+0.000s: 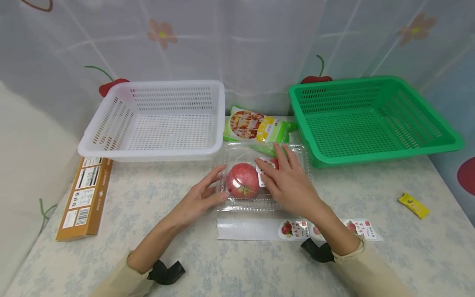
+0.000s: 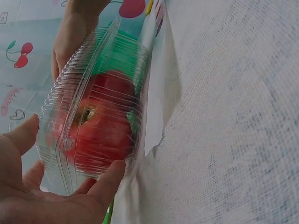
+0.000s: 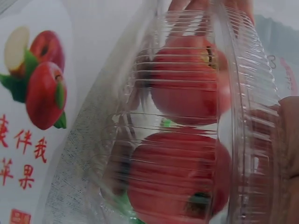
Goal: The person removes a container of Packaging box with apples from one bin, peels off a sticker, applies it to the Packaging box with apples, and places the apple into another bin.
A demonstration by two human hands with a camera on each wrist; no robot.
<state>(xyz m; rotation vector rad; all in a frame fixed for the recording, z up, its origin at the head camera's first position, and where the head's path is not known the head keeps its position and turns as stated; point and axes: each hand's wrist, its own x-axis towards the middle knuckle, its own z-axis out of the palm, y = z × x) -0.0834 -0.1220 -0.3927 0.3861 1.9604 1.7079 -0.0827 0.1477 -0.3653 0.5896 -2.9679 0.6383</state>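
A clear plastic box (image 1: 237, 205), lid down, holds two red apples (image 1: 243, 180), the right one mostly hidden by my right hand. My left hand (image 1: 196, 202) touches the box's left end with spread fingers; the left wrist view shows these fingertips (image 2: 112, 177) against its side. My right hand (image 1: 293, 185) rests on the lid with fairly straight fingers, touching a white sticker (image 1: 261, 176) with an apple picture. Below the box lies a white strip (image 1: 246, 229) bearing apple stickers (image 1: 294, 229), partly under my right forearm.
A white basket (image 1: 219, 123) stands at the back left, a green basket (image 1: 309, 138) at the back right. Between them lies a green food packet (image 1: 256, 126). An orange-brown carton (image 1: 84, 198) is at the left, a small yellow packet (image 1: 413, 205) at the right.
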